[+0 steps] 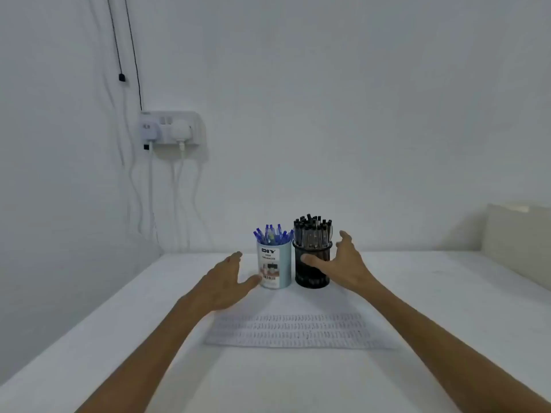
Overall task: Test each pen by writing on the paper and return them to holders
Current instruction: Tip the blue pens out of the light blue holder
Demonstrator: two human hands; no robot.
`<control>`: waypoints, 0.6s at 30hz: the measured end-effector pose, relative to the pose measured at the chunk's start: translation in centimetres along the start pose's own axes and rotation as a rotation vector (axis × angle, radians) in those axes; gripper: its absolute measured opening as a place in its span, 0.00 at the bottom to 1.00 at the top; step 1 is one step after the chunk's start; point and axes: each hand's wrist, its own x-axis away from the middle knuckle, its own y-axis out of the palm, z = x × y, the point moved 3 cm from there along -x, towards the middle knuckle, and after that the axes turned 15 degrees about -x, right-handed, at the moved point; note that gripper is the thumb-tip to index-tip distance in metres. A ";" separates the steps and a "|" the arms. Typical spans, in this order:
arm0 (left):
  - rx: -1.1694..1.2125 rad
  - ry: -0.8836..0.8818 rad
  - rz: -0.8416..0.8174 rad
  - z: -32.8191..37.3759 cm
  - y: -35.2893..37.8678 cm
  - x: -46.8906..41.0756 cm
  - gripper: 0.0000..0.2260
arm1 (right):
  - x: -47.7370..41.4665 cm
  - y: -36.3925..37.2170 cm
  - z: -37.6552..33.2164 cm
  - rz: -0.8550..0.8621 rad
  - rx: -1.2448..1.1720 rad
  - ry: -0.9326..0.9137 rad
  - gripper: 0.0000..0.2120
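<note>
Two pen holders stand side by side at the far middle of the white table. The light blue holder (275,268) carries a "DIY" label and holds several blue pens (272,234). To its right, the black mesh holder (312,269) is packed with several black pens (313,231). A sheet of paper (293,330) with rows of pen marks lies flat in front of them. My left hand (229,280) is open just left of the blue holder, thumb near its base. My right hand (340,265) is open beside the black holder, thumb against its front. Neither hand holds a pen.
The white table (432,308) runs to the wall behind the holders. A wall socket (171,129) with plugged chargers and hanging cables sits at the upper left. A pale box-like object (518,234) stands at the table's far right edge.
</note>
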 end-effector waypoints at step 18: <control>-0.333 0.125 -0.252 -0.1 3.1 4.8 0.54 | -3.5 -2.3 2.7 0.088 0.296 0.052 0.27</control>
